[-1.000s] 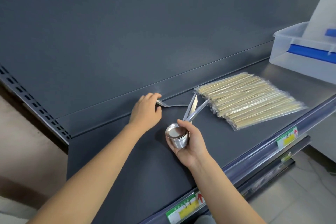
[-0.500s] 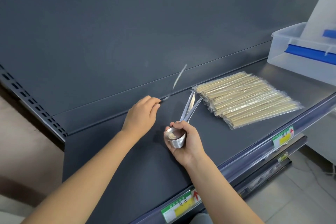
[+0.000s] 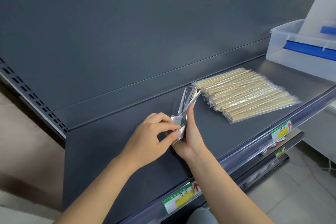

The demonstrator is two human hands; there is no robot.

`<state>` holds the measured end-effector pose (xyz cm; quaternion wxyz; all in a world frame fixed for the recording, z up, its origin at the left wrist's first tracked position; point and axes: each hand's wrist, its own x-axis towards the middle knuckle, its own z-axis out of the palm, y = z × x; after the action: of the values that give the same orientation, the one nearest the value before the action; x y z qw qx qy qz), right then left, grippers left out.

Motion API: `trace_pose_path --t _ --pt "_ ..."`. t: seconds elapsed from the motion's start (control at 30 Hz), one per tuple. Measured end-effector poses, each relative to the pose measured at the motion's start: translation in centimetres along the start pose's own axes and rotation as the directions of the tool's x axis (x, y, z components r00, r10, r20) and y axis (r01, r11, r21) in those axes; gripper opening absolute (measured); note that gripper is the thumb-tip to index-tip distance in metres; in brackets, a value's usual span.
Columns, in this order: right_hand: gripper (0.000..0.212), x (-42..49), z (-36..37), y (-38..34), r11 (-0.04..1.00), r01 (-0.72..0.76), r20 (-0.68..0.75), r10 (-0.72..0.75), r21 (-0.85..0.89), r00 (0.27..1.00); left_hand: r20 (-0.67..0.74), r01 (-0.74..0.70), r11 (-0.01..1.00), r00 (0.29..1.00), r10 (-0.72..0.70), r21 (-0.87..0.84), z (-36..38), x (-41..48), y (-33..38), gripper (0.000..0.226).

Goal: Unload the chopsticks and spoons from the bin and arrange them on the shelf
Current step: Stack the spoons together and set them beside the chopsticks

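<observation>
A stack of metal spoons [image 3: 184,104] sits nested together above the dark grey shelf [image 3: 112,151], handles fanning up toward the back. My right hand [image 3: 187,132] is shut around the bowls of the stack from the right. My left hand [image 3: 151,136] pinches the top spoon's bowl from the left with thumb and fingers. A pile of plastic-wrapped wooden chopsticks [image 3: 243,96] lies flat on the shelf just right of the spoon handles. The clear plastic bin [image 3: 283,49] with a blue clip stands at the shelf's far right end.
The shelf's front rail [image 3: 236,162] carries green and yellow price labels [image 3: 181,196]. A slotted upright [image 3: 32,96] marks the shelf's left end. Below the rail a lower shelf and tiled floor show.
My left hand, which was pulling a single spoon away to the left near the back ledge, has come back to the stack. Both hands are now together on the spoons.
</observation>
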<state>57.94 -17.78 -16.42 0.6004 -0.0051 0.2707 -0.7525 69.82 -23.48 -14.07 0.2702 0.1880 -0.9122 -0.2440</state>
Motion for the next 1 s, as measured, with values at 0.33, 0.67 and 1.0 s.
trace_pose_path --t 0.33,0.67,1.0 --pt "0.061 0.3 -0.4 0.0 0.997 -0.047 -0.070 0.052 0.063 0.996 -0.128 0.014 0.999 0.992 -0.018 -0.030 2.8 -0.6 0.9 0.035" --pt "0.039 -0.6 0.2 -0.2 0.998 -0.060 0.068 0.059 0.013 0.996 -0.160 0.058 0.998 0.985 -0.063 -0.035 2.6 -0.5 0.6 0.039" --pt "0.023 -0.9 0.6 -0.1 0.985 -0.020 0.003 0.021 -0.173 1.000 -0.042 0.446 0.764 0.852 -0.523 -0.465 1.8 2.3 1.3 0.053"
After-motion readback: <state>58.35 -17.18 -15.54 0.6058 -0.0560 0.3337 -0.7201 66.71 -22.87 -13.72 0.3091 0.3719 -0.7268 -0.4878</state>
